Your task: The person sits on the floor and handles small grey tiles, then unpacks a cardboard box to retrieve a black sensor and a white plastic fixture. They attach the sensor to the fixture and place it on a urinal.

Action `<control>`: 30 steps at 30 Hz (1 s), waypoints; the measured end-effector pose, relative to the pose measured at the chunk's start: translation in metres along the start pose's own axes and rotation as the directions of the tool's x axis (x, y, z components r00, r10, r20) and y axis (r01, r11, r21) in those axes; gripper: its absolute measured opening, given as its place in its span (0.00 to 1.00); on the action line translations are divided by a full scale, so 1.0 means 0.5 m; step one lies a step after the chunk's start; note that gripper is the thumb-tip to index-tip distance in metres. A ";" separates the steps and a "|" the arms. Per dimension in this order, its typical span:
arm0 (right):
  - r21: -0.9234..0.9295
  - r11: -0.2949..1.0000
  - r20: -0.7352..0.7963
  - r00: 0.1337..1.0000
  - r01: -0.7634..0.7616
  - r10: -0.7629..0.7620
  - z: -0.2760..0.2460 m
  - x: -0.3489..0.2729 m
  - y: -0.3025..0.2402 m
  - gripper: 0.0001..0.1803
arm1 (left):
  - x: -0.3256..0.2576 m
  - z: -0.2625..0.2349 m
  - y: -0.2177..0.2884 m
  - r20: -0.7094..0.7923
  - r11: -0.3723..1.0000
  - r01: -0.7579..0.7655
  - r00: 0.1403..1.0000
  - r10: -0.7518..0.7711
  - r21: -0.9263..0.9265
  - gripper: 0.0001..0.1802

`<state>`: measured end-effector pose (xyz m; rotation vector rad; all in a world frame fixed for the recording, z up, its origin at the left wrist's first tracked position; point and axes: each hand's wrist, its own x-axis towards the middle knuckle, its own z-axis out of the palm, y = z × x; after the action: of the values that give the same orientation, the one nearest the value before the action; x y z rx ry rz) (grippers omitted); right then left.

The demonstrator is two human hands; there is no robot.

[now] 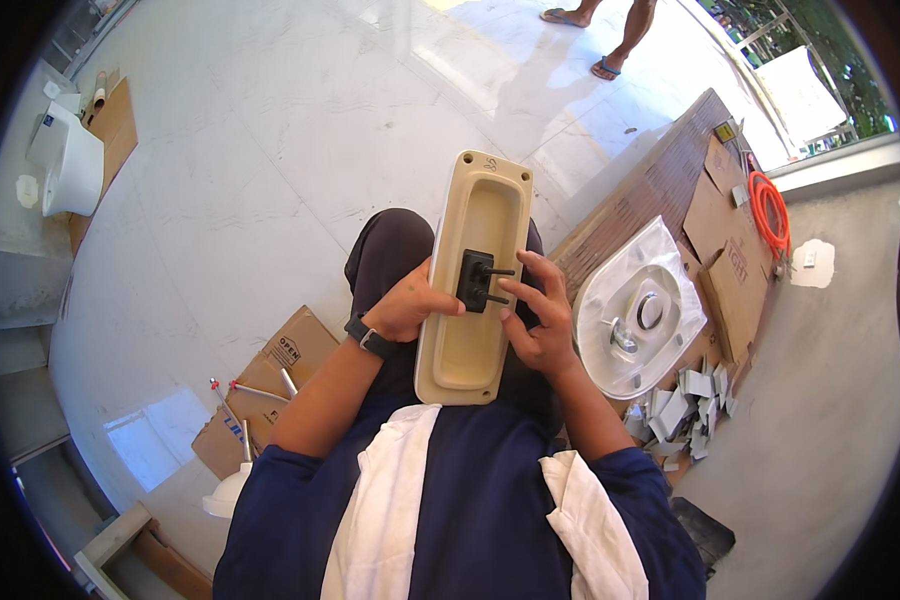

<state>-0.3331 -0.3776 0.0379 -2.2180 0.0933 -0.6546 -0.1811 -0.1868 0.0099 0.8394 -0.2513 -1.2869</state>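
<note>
A cream toilet tank lid (454, 365) rests upside down across my lap, its hollow underside facing up. Set in its middle is a black push-button fitting (475, 281) with two thin rods sticking out to the right. My left hand (408, 302) grips the lid's left edge, the thumb reaching over the rim to the fitting. On the other side my right hand (542, 318) has its fingers apart around the rod tips. Its index finger is at the lid's right edge, and whether the middle finger or thumb touches a rod is hard to tell.
A plastic-wrapped white toilet seat (612, 362) lies at right on cardboard (660, 165), near tile scraps (682, 412) and an orange hose (767, 215). White toilet ware (74, 165) stands at left. Another person's feet (610, 62) are at the top. A cardboard box (295, 352) lies lower left.
</note>
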 end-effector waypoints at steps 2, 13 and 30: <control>0.315 0.945 -0.120 0.984 -0.090 0.134 -0.025 0.012 0.011 0.27 | -0.005 0.018 0.016 -0.074 0.998 0.032 0.997 -0.029 0.048 0.46; 0.780 0.174 0.497 0.764 -0.601 0.411 -0.315 0.183 -0.048 0.57 | -0.054 0.268 0.223 0.291 -0.107 -0.274 0.832 0.472 0.956 0.50; 0.914 0.109 0.333 0.877 -0.391 0.347 -0.088 -0.019 0.136 0.34 | -0.164 0.138 0.153 0.323 -0.641 0.141 0.771 0.549 0.754 0.72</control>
<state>-0.3526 -0.4512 0.0085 -0.8251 0.1592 -0.2075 -0.1906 -0.1371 0.1312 2.4581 -1.4751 0.4416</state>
